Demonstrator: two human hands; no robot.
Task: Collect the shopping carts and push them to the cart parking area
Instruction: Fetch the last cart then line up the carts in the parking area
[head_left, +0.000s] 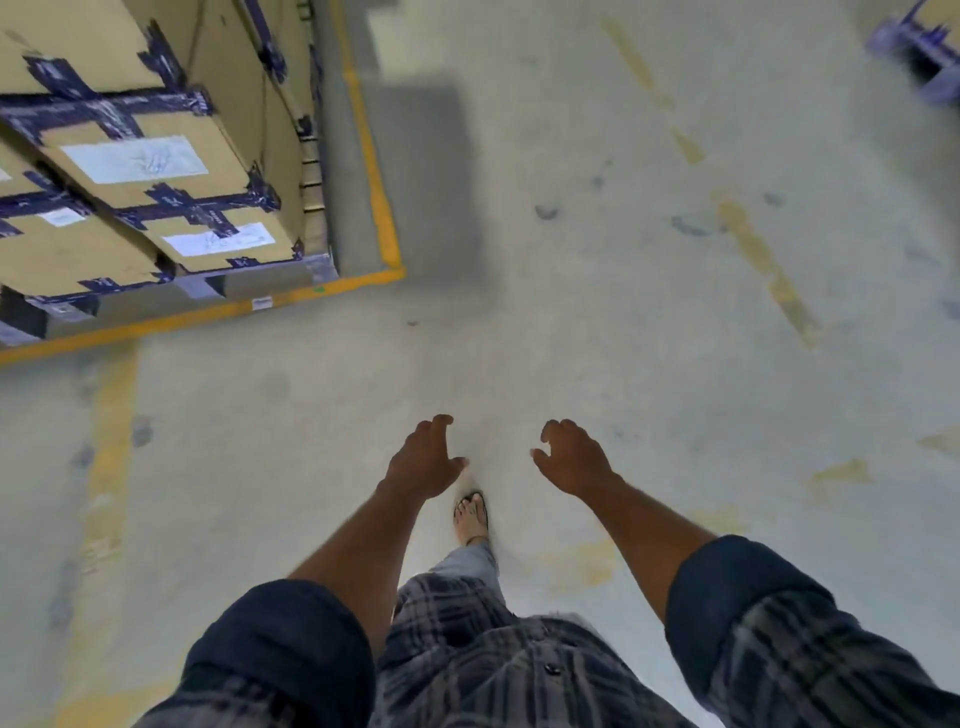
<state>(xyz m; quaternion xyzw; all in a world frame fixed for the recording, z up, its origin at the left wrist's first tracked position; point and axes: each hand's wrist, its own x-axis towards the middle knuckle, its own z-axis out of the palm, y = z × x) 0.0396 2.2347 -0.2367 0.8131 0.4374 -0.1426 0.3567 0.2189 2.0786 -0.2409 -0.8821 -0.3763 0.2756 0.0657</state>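
left hand (423, 460) and right hand (574, 460) out over smooth grey concrete floor (597, 322), fingers loosely curled, gripping nothing. stacked cardboard boxes (140, 156) upper left, sealed with dark blue tape, white labels, contents hidden, inside a yellow floor line (374, 171). blurry blue frame (919, 47) in the top right corner, well apart from both hands; cannot tell if it's a cart.

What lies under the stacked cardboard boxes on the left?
Only a pallet edge shows beneath the cardboard boxes, inside the yellow floor line. The boxes cover the rest of it and the floor below.
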